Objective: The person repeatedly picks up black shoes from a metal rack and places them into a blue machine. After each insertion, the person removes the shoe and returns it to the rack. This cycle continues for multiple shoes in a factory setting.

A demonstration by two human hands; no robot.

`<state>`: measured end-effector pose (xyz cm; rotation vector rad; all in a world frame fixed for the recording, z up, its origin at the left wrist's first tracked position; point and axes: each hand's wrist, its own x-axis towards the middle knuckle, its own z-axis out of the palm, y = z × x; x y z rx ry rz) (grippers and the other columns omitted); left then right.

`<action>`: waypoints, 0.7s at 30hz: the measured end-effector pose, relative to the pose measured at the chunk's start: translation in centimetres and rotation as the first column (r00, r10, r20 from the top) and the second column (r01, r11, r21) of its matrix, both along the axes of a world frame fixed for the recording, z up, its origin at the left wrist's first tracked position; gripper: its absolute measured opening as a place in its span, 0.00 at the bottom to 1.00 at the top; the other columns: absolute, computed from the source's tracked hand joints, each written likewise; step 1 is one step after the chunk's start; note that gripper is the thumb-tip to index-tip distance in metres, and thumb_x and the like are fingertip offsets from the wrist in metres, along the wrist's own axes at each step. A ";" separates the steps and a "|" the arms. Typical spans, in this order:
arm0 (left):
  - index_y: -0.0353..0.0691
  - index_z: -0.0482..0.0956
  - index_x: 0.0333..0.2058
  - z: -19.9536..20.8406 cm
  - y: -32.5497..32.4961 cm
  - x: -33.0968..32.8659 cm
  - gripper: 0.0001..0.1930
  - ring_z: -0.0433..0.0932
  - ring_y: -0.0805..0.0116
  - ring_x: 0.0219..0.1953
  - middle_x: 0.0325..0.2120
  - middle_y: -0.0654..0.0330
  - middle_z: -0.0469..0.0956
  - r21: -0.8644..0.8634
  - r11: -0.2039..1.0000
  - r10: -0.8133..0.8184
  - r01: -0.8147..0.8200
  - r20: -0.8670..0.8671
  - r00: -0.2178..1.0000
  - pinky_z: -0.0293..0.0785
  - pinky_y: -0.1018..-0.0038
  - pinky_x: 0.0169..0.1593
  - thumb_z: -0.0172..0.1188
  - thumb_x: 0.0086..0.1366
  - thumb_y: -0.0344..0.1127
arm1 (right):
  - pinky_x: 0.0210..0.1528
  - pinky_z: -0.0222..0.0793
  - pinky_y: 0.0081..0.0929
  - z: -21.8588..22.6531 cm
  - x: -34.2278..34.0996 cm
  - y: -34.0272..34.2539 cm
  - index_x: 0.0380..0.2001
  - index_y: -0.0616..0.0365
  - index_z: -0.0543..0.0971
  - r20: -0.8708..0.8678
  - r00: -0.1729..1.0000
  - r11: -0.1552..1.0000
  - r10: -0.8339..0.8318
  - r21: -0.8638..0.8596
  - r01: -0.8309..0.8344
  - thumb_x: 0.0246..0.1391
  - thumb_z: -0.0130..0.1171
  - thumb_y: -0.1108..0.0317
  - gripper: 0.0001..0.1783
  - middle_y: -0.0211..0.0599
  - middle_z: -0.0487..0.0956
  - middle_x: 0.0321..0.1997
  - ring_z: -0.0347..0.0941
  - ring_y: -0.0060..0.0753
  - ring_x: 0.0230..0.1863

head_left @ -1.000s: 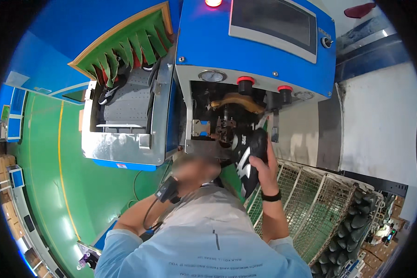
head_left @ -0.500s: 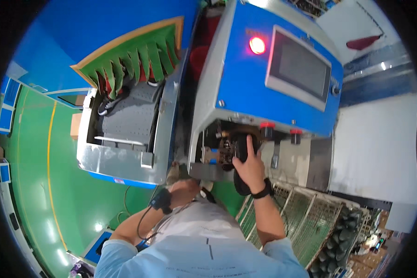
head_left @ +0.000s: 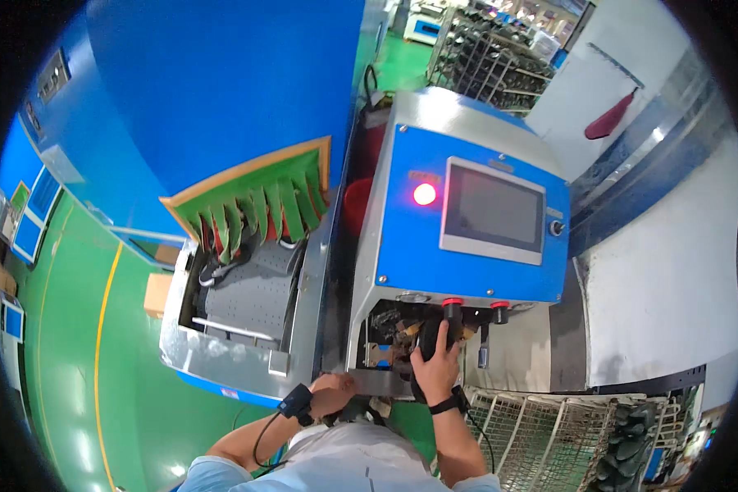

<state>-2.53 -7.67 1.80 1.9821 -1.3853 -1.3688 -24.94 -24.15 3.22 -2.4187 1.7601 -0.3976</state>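
My right hand (head_left: 436,369) grips a long black shoe (head_left: 425,348) at the front opening of the blue and grey machine. Its index finger points up along the shoe, and the thumb lies across on the left. The shoe's far end is hidden inside the opening, beside small brass-coloured metal parts (head_left: 406,328). Lower and to the left, my left hand (head_left: 334,394) is at the left end of the machine's grey front bar (head_left: 381,382). Its fingers are mostly hidden from view, and nothing held shows there.
A lit red lamp (head_left: 425,194) and dark screen (head_left: 496,209) face me on the machine. Left stands a conveyor (head_left: 246,295) with green flaps (head_left: 258,205) and dark shoes under them. A wire rack (head_left: 517,435) with black shoe-shaped pieces stands at lower right.
My view has tilted up, so the machine and conveyor sit lower in the picture. My right hand still holds the shoe at the opening. The left hand has come closer to the front bar.
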 end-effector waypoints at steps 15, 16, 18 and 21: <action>0.46 0.83 0.51 -2.9 -1.6 -8.6 0.28 0.84 0.66 0.33 0.31 0.60 0.87 0.674 0.661 0.616 0.330 -0.739 0.275 0.83 0.69 0.43 0.62 0.72 0.66 | 0.38 0.77 0.42 9.4 -9.6 14.2 0.74 0.55 0.62 0.396 0.851 0.823 0.345 0.308 -0.477 0.65 0.66 0.55 0.40 0.54 0.80 0.48 0.79 0.49 0.36; 0.46 0.83 0.53 -6.2 -1.0 -8.4 0.25 0.84 0.67 0.38 0.38 0.61 0.86 0.668 0.671 0.581 0.322 -0.743 0.332 0.82 0.68 0.48 0.63 0.73 0.61 | 0.43 0.80 0.40 8.4 -10.1 13.6 0.81 0.55 0.53 0.494 0.861 0.762 0.122 0.510 -0.400 0.64 0.68 0.56 0.50 0.55 0.80 0.54 0.83 0.48 0.41; 0.43 0.82 0.55 -0.4 -1.6 -7.6 0.22 0.83 0.66 0.44 0.46 0.60 0.86 0.733 0.612 0.587 0.298 -0.673 0.449 0.81 0.66 0.53 0.65 0.73 0.52 | 0.49 0.78 0.33 5.2 -10.4 12.5 0.80 0.64 0.48 0.480 0.752 0.614 -0.451 0.779 -0.129 0.67 0.66 0.58 0.51 0.48 0.81 0.59 0.82 0.37 0.49; 0.40 0.82 0.55 -5.9 0.9 -6.8 0.22 0.84 0.65 0.46 0.47 0.60 0.86 0.645 0.730 0.464 0.228 -0.711 0.528 0.82 0.66 0.53 0.67 0.71 0.49 | 0.65 0.71 0.32 1.0 -5.7 9.0 0.76 0.67 0.59 0.730 0.280 0.646 -0.624 0.683 -0.340 0.66 0.67 0.62 0.43 0.43 0.78 0.65 0.74 0.34 0.64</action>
